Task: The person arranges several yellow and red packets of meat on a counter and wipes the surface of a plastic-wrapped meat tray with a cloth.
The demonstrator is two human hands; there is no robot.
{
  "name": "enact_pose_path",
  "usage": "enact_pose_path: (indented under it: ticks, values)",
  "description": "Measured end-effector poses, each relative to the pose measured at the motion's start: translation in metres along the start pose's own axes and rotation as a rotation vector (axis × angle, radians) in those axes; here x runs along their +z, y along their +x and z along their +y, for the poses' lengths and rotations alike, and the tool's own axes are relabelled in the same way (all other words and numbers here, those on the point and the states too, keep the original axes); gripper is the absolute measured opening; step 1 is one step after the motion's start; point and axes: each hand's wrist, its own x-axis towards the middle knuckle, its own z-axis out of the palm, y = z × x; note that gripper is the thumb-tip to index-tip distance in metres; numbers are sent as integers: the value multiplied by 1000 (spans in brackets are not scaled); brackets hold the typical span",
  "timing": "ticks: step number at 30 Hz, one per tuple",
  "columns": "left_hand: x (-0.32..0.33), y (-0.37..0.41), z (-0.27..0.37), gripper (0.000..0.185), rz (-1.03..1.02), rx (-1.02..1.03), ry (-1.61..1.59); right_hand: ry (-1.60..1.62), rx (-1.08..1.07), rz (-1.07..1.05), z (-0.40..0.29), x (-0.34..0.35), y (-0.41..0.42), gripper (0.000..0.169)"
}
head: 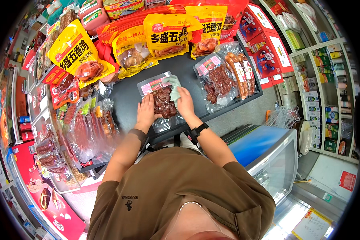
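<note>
A clear vacuum pack of dark red meat pieces [163, 103] with a pink label lies flat on the black display table [124, 97] before me. My left hand [147, 112] rests on the pack's left side, fingers spread a little, pressing it against the surface. In my right hand [184, 102] is a pale green cloth [173, 85], bunched under the fingers and lying over the pack's upper right part. The cloth hides that corner of the pack. Both wrists wear dark bands.
Sausage packs [241, 75] and more meat packs [219, 78] lie at the table's right end. Yellow chicken bags [168, 36] line its far side. Long vacuum packs [85, 129] cover the left end. A glass-topped freezer [267, 159] stands close on my right, near a wire basket [283, 117].
</note>
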Motion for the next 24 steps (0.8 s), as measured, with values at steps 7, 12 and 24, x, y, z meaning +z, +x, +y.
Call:
enact_pose_path:
  ticks: [7,12,24]
  values:
    - [1,1,1,115,-5,19,-25,-53,355,-235,13,-7,15,58]
    - [9,1,-8,116,30,66,-130,-2,313,-412,23,-1,44,50]
    - [-39,-4,26,101,-218,-155,-1497,591,238,-568,-64,-61,73,31]
